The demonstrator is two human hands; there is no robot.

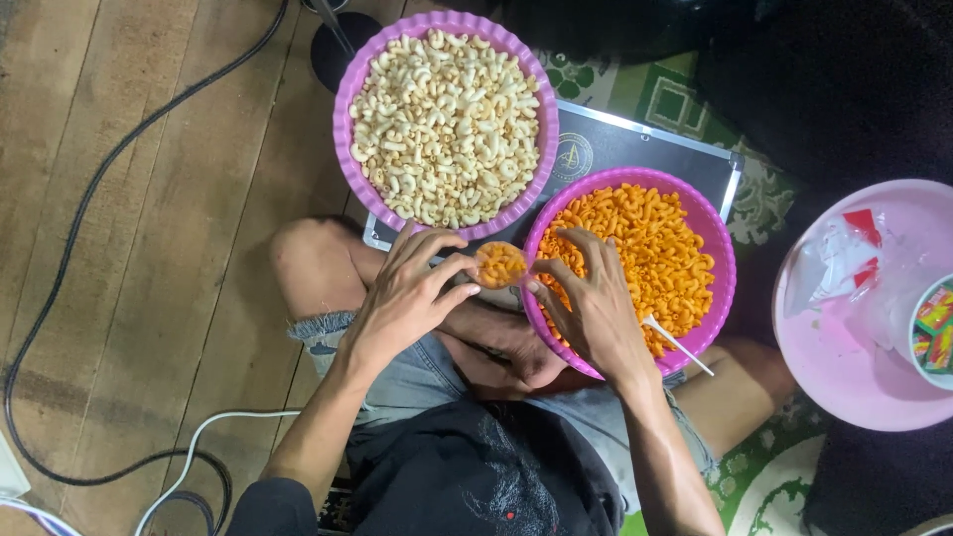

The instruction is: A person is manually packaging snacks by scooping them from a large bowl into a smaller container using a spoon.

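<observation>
- The small bag of orange macaroni snacks (499,264) sits between both hands, above the person's lap and just at the rim of the orange-filled purple bowl (723,256)
- The left hand (410,298) pinches the bag's left edge with thumb and fingertips, partly closed
- The right hand (594,303) grips the right edge, fingers curled, equally near
- A white-filled purple bowl (342,119) lies beyond
- Red and green packets (936,323) rest on the pink tray (844,372) at the right

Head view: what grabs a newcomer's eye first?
Two purple bowls: the pale macaroni bowl at top centre, the orange macaroni bowl right of it. Between them the left hand and right hand pinch a small clear bag of orange macaroni. A pink basin sits far right.
</observation>
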